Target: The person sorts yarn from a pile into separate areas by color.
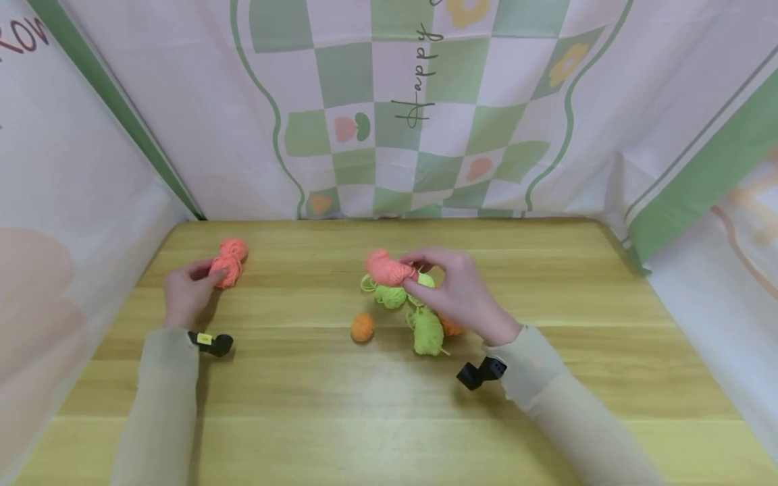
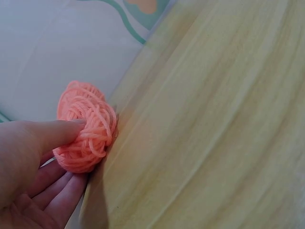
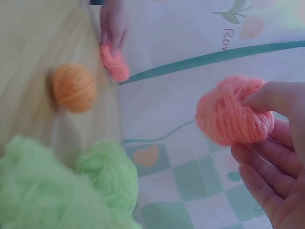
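Note:
At the far left of the table, my left hand (image 1: 187, 293) pinches a coral-pink yarn ball (image 1: 227, 270) between thumb and fingers. In the left wrist view this yarn ball (image 2: 88, 129) sits right at the wood surface, its loose strands showing. My right hand (image 1: 456, 290) holds another coral-pink yarn ball (image 1: 389, 268) above the light-green yarn balls (image 1: 428, 332). The right wrist view shows that yarn ball (image 3: 233, 112) between thumb and fingertips, raised off the table. Part of an orange yarn ball (image 1: 451, 327) shows beneath my right hand.
A small orange yarn ball (image 1: 362, 327) lies left of the green ones on the wooden table (image 1: 304, 405). Loose green strands trail beside the pile. A printed cloth (image 1: 340, 74) hangs along the back edge, with more cloth at both sides.

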Demonstrator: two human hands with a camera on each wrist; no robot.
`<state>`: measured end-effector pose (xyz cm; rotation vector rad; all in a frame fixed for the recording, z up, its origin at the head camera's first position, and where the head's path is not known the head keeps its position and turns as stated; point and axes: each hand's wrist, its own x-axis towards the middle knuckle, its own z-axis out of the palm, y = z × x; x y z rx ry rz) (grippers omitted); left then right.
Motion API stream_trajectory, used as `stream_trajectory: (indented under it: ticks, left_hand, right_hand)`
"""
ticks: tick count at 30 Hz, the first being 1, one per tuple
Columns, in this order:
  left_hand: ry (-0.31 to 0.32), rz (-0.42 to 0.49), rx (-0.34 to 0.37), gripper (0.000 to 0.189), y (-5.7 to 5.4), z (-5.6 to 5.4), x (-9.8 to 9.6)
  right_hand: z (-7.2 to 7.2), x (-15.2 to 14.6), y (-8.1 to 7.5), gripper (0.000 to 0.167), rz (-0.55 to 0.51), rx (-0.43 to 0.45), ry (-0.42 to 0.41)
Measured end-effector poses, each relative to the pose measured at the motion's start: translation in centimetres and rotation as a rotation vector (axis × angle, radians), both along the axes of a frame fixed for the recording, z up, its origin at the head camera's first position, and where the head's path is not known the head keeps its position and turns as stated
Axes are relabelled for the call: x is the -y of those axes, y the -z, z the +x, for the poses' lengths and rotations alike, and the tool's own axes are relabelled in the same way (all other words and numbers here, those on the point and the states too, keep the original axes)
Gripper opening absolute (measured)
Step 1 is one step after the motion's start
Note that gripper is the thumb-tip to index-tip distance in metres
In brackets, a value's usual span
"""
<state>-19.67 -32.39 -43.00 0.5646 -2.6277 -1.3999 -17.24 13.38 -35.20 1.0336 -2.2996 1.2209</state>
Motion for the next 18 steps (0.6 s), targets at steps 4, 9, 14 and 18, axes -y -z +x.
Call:
stream_trajectory:
  ticks: [4, 9, 14, 18]
  left_hand:
    - [-0.01, 0.008, 0.012, 0.055, -0.1, 0.0, 0.0]
    - [-0.017, -0.003, -0.001, 0.054, -0.2, 0.0, -0.1]
    - [-0.036, 0.003, -0.016, 0.054, 0.0, 0.0, -0.2]
    - [-0.033, 0.001, -0.021, 0.055, 0.0, -0.1, -0.2]
  right_hand:
    - [-1.1, 1.1, -1.4, 0.02, -0.033, -0.021, 0.001]
    - [-3.2, 2.2, -3.4, 0.018, -0.07, -0.02, 0.022]
    - [-4.7, 3.3, -4.6, 0.02, -0.063, 0.065, 0.024]
    - [-5.7, 4.3, -4.7, 0.025, -0.04, 0.154, 0.026]
